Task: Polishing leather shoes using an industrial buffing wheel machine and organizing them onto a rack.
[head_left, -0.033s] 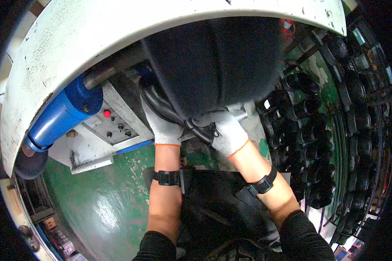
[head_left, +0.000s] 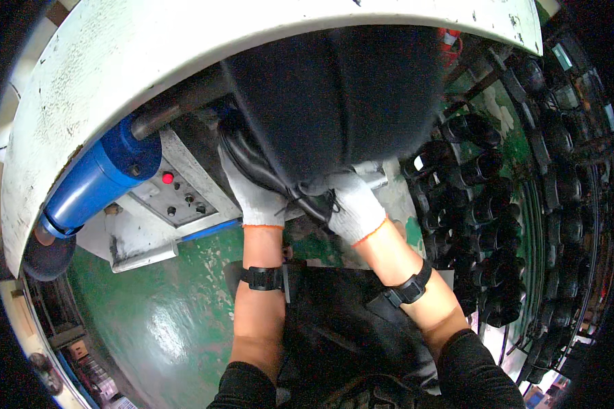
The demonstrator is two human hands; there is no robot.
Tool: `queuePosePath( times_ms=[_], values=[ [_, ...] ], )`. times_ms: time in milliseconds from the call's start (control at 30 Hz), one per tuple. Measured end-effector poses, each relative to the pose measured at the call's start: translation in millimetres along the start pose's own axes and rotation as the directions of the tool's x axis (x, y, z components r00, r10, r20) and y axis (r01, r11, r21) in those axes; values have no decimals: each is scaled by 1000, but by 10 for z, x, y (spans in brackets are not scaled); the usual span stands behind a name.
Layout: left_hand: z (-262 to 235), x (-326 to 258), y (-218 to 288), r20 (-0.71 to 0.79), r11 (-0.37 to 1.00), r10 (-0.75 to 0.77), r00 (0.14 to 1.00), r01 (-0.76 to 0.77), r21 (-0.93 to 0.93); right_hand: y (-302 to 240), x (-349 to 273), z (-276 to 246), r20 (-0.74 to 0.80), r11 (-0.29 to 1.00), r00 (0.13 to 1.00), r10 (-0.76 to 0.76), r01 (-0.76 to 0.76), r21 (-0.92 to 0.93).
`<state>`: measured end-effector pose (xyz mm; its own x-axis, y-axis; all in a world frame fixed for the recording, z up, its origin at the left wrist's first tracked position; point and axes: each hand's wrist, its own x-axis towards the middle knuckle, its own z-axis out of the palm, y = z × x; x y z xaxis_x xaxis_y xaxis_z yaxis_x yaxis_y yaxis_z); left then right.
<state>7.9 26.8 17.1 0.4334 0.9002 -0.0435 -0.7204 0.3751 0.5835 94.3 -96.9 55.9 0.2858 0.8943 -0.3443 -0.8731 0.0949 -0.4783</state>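
A black lace-up shoe point(head_left: 252, 160) lies slantwise against the underside of a large dark roller point(head_left: 334, 95), whose surface looks blurred. My left hand point(head_left: 256, 198), in a white glove with an orange cuff, grips the shoe from beneath, near its toe. At the heel end, the gloved right hand point(head_left: 358, 204) is closed on the shoe, its fingertips partly hidden by the shoe and roller. Thin black laces point(head_left: 286, 204) hang loose between the two hands.
A white hood point(head_left: 150, 61) arches over the roller. On the left are a blue cylinder point(head_left: 102, 177) and a control panel point(head_left: 184, 198) with a red button. Racks of black shoes point(head_left: 484, 211) stand at right. Below is a green floor point(head_left: 164, 307).
My right hand has shifted slightly on the shoe, and its fingers now sit a little further right. The left hand stays nearly in place.
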Motion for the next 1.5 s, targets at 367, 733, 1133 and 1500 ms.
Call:
queuePosePath(
  times_ms=[367, 733, 1133, 1500],
  values=[
    [184, -278, -622, -232, 919, -356, 905, 293, -265, -202, -3, -243, 10, 813, 902, -432, 394, -428],
    [667, -323, -1186, -140, 917, -393, 909, 375, -137, -889, -356, -430, 436, -104, 666, -605, 476, -873],
    [450, -303, -970, -62, 949, -304, 951, 296, -108, -500, -277, -205, 348, 401, 665, -661, 704, -586],
    [527, -566, -840, 317, 630, -574, 755, 655, -418, -169, -795, 79, 382, -144, 690, -615, 378, -915]
  ],
)
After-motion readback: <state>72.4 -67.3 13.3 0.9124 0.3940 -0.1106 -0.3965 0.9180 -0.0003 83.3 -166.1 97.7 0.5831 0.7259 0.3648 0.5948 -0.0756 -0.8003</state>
